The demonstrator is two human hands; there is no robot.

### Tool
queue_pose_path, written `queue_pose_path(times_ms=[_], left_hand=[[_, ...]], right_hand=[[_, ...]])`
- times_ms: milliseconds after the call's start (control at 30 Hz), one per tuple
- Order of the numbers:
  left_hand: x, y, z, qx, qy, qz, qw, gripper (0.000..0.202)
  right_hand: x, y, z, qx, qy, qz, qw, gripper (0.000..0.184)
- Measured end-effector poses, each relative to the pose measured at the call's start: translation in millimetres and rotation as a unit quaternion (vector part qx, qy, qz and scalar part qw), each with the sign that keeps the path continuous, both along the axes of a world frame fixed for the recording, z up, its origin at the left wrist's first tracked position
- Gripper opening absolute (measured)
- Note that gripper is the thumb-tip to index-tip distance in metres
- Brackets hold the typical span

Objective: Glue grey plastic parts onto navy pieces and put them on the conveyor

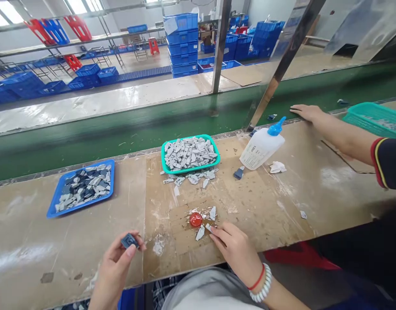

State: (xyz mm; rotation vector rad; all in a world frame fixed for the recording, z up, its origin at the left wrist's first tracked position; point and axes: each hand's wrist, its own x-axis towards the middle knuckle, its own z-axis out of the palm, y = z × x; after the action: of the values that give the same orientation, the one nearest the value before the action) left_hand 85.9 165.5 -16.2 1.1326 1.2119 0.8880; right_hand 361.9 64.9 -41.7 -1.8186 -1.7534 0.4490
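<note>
My left hand (119, 260) pinches a small dark blue plastic part (129, 241) above the bench's left half. Farther right, my right hand (233, 245) has its thumb and forefinger closed on a small light grey plastic piece (208, 227), low over the bench. Just beyond those fingers sits a small round red dish (196, 219) with wet, shiny patches around it. Two more grey pieces lie close by, one grey piece (200, 233) in front of the dish and another grey piece (212, 212) to its right.
A green tray (162, 160) heaped with grey pieces stands ahead; a blue tray (52, 211) of mixed pieces is left. A white bottle (259, 148) with a blue nozzle stands right. A co-worker's arm (346, 133) reaches toward the green conveyor belt (136, 129) behind.
</note>
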Motion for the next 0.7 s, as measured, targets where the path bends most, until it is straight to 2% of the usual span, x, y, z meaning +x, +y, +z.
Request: queue_pose_path(times_ms=[100,233,367,533,600,700], left_hand=[[10,-13,-4.0,-0.023,-0.039,0.009,0.999,0.021],[32,-13,2.0,-0.022,-0.039,-0.05,0.998,0.013],[68,-4,12.1,0.018,0.018,-0.161,0.987,0.018],[119,1,28.9,0.072,0.046,-0.272,0.959,0.028],[136,1,35.6,0.088,0.052,-0.295,0.95,0.03],[154,0,42.7,0.095,0.041,-0.315,0.943,0.024]], right_hand=[[-4,-1,3.2,-0.003,-0.038,0.017,0.999,0.037],[-8,-1,11.3,-0.036,-0.036,-0.009,0.999,0.033],[-3,3,20.2,-0.023,0.107,-0.052,0.993,0.025],[9,11,37.9,0.025,0.337,-0.09,0.937,0.017],[10,15,46.9,0.07,0.354,-0.11,0.926,0.015],[13,21,58.3,0.144,0.306,-0.123,0.933,0.014]])
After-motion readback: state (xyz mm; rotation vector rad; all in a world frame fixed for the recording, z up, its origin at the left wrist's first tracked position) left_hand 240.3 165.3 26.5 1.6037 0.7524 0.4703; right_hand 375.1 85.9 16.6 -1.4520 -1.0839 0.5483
